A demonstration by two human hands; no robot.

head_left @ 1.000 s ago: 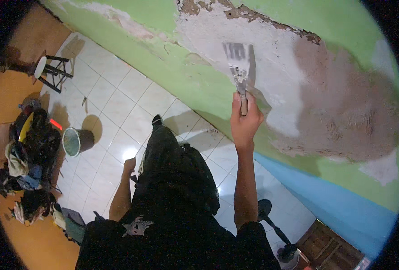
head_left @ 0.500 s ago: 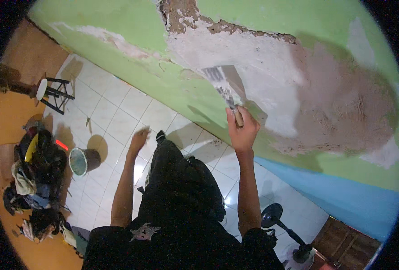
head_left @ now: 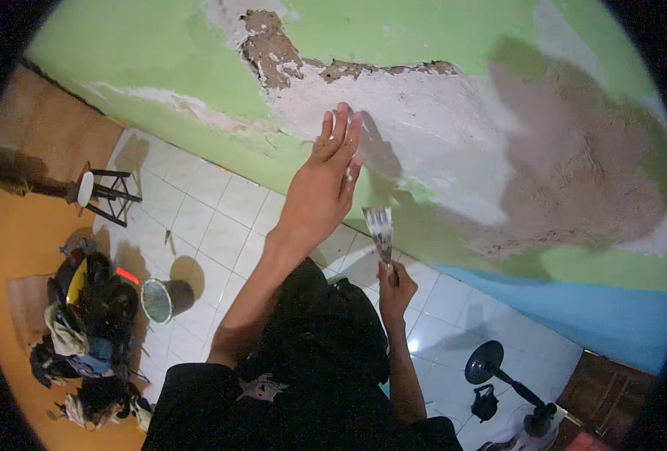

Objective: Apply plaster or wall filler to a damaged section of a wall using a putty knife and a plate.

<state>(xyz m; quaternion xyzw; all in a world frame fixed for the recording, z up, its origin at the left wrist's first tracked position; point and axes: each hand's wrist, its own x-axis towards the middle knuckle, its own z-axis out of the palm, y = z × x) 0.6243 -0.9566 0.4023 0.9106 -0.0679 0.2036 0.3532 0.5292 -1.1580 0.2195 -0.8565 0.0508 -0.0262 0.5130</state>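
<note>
My left hand (head_left: 324, 173) reaches up to the green wall (head_left: 175, 45), fingers stretched out at the lower left of a whitish plaster patch (head_left: 424, 113); whether the tips touch it I cannot tell. White smears mark its fingers. Lower and to the right, my right hand (head_left: 397, 289) grips a putty knife (head_left: 379, 229) by its handle, blade pointing up and streaked with white. The blade is apart from the patch. Along the patch's upper edge runs a rough brown strip of bare wall (head_left: 273, 56). A darker, damp-looking brownish area (head_left: 574, 165) covers the right part.
A bucket (head_left: 157, 301) stands on the white tiled floor (head_left: 228, 218) at left, near a heap of clothes (head_left: 85, 323). Farther back is a stool (head_left: 106, 194) with dark legs. At lower right are a dark fan-like stand (head_left: 485, 362) and a wooden piece (head_left: 604, 398).
My left hand has risen from low beside my body to the plaster patch. My right hand has drawn the putty knife down and away from the wall.
</note>
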